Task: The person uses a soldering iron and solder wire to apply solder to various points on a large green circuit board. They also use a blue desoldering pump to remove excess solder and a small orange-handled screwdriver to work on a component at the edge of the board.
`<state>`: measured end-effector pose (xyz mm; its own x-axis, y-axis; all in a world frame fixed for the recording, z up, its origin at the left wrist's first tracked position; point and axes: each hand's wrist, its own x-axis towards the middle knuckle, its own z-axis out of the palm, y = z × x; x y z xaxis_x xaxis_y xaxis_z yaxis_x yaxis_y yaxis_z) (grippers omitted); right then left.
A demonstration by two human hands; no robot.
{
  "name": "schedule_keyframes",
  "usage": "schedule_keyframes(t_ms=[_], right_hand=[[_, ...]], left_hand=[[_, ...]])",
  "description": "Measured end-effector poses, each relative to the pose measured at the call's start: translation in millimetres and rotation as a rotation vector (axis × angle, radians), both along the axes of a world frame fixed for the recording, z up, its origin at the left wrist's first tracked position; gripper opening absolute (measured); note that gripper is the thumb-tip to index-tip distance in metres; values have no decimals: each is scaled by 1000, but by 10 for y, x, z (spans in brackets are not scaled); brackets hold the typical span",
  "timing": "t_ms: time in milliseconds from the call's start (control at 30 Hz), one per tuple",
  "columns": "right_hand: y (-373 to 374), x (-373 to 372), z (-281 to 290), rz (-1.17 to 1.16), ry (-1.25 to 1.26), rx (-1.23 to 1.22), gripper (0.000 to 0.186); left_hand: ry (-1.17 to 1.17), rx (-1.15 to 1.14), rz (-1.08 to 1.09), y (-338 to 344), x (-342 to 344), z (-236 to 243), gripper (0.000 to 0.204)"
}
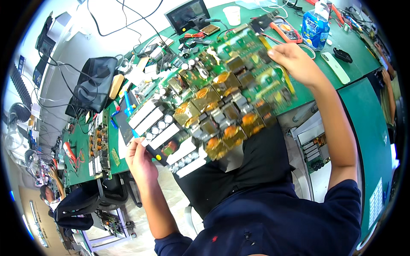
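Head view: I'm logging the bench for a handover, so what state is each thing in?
Circuit board: lifted off the bench, tilted, blurred.
Left hand: grips the board's near-left end.
Right hand: grips the board's far-right edge.
Paper cup: upright.
Blue bottle: upright, capped.
Small screen: dark.

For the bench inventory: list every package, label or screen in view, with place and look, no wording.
Small dark-framed black screen: far bench edge, tilted, rectangular, blank.
Clear plastic bottle with blue label: far right, beyond right hand, upright.
White rectangular label sheet: right green bench, flat.
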<state>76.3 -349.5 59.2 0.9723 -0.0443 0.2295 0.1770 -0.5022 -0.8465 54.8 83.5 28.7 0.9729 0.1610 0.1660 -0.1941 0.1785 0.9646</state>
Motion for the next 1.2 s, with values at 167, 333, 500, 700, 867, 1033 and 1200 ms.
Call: schedule_keyframes(t_ms=[167,333,500,700,867,1033,1200], right_hand=[[102,-539,-69,38,297,315,33],[-112,-643,-345,-7,479,370,28],[-183,-622,-381,-76,605,312,28],[-371,-405,-432,-102,715,214,30],[-484,-128,-441,-92,764,129,27],[-376,138,-399,-180,673,-55,30],[-446,366,-422,-186,680,-139,30]], left_hand=[[247,-41,-148,80,-49,5,12],[511,91,-343,109,21,-72,13],[607,342,-443,-88,230,-57,17],[585,511,-498,-296,575,-62,26],[576,544,-508,-399,780,-45,23],[570,501,-496,-346,998,-71,22],[524,556,-546,-417,1094,8,40]])
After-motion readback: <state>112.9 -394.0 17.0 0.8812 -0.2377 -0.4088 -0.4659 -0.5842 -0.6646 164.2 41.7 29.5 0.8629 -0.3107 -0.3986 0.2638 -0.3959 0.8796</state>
